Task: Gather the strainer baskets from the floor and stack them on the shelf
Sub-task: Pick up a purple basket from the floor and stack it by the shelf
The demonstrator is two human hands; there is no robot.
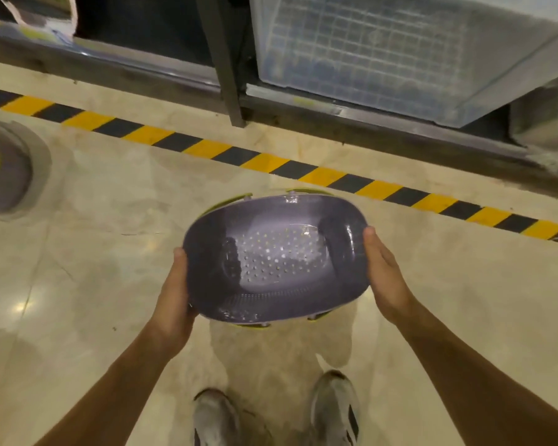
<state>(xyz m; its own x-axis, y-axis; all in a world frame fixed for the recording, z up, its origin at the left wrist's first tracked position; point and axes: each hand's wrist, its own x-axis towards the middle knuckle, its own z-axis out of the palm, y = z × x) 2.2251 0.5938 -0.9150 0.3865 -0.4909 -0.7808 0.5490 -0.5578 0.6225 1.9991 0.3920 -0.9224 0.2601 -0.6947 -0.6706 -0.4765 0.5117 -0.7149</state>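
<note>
Head view: strainer basket [276, 259] gripped between left hand [174, 300], right hand [384, 275].

A strainer basket [276, 259] sits between left hand [174, 297] and right hand [384, 278], shelf [368, 122] beyond.

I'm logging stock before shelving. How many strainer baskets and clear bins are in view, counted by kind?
Purple strainer baskets: 2 (held basket; floor basket, blurred and cut off at the left edge)
Clear bin on the shelf: 1
Total: 3
</note>
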